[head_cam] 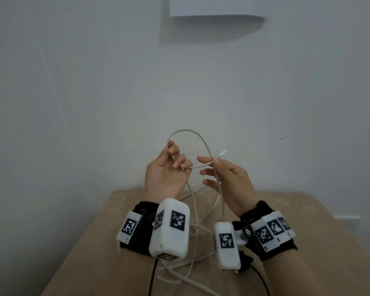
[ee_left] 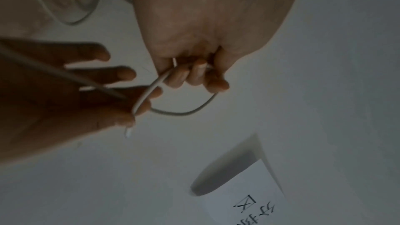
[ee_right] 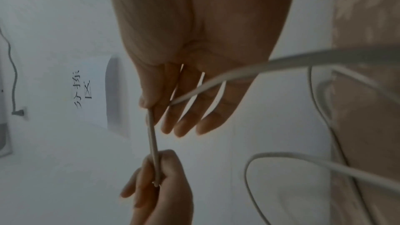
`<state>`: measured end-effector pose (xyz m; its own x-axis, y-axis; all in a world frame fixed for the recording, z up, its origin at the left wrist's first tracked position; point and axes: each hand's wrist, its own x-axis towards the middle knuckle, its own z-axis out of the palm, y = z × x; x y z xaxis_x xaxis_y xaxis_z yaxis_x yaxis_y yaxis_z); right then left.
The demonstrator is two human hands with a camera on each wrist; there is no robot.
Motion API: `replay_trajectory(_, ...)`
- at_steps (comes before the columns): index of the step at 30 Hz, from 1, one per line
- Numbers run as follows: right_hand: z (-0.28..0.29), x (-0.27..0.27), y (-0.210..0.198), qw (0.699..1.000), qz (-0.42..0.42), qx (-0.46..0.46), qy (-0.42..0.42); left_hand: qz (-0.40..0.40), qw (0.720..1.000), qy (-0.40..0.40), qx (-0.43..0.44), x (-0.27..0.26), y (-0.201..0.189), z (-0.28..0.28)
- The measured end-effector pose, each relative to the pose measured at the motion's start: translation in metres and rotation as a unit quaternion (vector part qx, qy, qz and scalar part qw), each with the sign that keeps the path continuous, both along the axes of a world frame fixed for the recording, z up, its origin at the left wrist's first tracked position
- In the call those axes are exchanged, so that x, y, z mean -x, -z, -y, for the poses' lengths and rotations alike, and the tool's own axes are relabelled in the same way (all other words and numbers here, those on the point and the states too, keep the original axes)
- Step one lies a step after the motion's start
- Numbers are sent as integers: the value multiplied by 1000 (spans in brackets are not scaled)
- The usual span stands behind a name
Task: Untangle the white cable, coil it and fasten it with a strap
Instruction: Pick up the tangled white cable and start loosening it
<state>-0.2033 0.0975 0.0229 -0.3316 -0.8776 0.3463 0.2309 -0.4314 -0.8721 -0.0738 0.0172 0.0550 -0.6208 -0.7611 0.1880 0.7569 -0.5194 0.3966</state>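
Cable (head_cam: 203, 142) between both raised hands

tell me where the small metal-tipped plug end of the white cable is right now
In the head view the white cable's plug end sticks out in the air just right of the right hand, whose thumb and forefinger pinch the cable behind it, against the white wall.

Black wristbands (head_cam: 265, 210), white camera boxes (head_cam: 171, 229), checkered tags (head_cam: 264, 235), black cables (head_cam: 152, 276)

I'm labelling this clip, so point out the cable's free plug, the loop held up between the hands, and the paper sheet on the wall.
free plug (head_cam: 224, 153), head view, on the connector's white body.
loop (head_cam: 187, 130), head view, top of the arc.
paper sheet (head_cam: 218, 6), head view, its white face.
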Motion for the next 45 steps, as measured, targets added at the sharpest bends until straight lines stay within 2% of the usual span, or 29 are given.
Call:
replay_trajectory(3, -3, 2, -5, 999, 32, -10, -6, 113, 992, 9, 54, -6, -3, 1)
replay_trajectory(6, -3, 6, -8, 998, 58, -17, 0, 241, 963, -30, 115, -12, 0, 7)
replay_trajectory(9, -4, 9, -9, 999, 24, -44, 13, 331, 922, -35, 198, -17, 1, 8)
replay_trajectory(12, -6, 10, -11, 997, -20, -68, 14, 377, 884, -8, 275, -22, 2, 7)
replay_trajectory(14, -7, 9, -12, 996, -48, -78, 12, 375, 878, 10, 297, -24, 2, 8)
replay_trajectory(15, -7, 9, -13, 995, -56, -82, 12, 357, 887, 13, 292, -24, 2, 8)
replay_trajectory(17, -8, 8, -15, 995, -54, -86, 12, 272, 934, 9, 232, -26, -1, 12)
replay_trajectory(19, -8, 9, -17, 996, -32, -83, 13, 153, 978, 7, 141, -29, -2, 19)
replay_trajectory(21, -9, 10, -18, 997, -24, -74, 25, 78, 993, 4, 87, -33, -1, 26)
replay_trajectory(22, -10, 10, -19, 996, -33, -69, 38, 69, 995, 6, 79, -35, 0, 28)
replay_trajectory(24, -11, 11, -19, 994, -59, -58, 68, 96, 991, 19, 88, -37, 1, 28)
replay_trajectory(26, -13, 13, -20, 992, -76, -50, 90, 155, 981, 23, 115, -36, 1, 25)
replay_trajectory(31, -16, 9, -25, 980, -154, -64, 109, 312, 925, -29, 213, -28, -1, 15)
replay_trajectory(33, -15, 8, -26, 979, -155, -62, 113, 324, 918, -44, 224, -27, -1, 13)
replay_trajectory(37, -14, 10, -25, 988, -102, -48, 107, 321, 925, -11, 203, -30, -4, 17)
replay_trajectory(42, -13, 9, -24, 976, -168, -86, 107, 381, 869, -34, 314, -25, 3, 14)
replay_trajectory(45, -12, 9, -23, 971, -188, -120, 91, 373, 868, -59, 321, -24, 4, 14)
